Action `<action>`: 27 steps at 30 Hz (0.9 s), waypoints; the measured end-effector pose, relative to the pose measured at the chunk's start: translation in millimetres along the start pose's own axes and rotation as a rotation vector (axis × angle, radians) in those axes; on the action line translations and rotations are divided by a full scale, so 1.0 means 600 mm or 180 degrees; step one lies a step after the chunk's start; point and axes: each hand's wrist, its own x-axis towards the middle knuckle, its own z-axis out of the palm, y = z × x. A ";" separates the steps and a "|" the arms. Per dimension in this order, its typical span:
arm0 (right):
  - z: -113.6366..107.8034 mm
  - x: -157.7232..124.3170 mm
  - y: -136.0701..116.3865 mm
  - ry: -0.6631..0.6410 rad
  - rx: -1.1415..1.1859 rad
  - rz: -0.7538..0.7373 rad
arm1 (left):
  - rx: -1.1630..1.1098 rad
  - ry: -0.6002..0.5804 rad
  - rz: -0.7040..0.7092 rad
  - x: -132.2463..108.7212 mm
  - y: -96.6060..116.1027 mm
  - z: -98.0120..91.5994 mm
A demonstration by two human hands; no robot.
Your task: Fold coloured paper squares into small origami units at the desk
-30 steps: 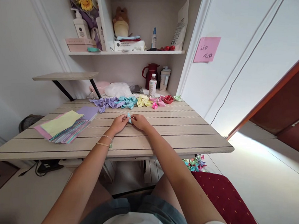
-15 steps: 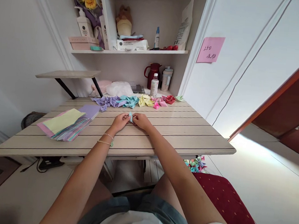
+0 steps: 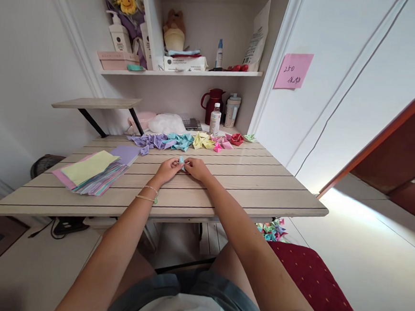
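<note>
My left hand and my right hand meet over the middle of the wooden table. Both pinch a small light-blue folded paper piece between their fingertips, just above the tabletop. A fanned stack of coloured paper sheets lies to the left of my left hand. Beyond the hands, a row of finished folded paper shapes in purple, blue, yellow, pink and red runs along the table's far edge.
A red jug, a small bottle and a flask stand at the back. Shelves above hold boxes and a plush toy. More folded shapes lie under the table's right end beside a red cushion.
The hands stay together on the blue piece, with only slight finger movement. The view has shifted a little.
</note>
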 end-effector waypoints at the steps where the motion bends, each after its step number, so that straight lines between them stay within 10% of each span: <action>1: 0.000 0.000 0.000 0.0002 -0.0040 -0.0002 | 0.0006 -0.0006 0.0001 0.000 0.000 0.000; 27: -0.003 -0.003 -0.003 0.0060 -0.0335 -0.0081 | 0.0631 -0.0051 0.0113 -0.003 0.008 0.001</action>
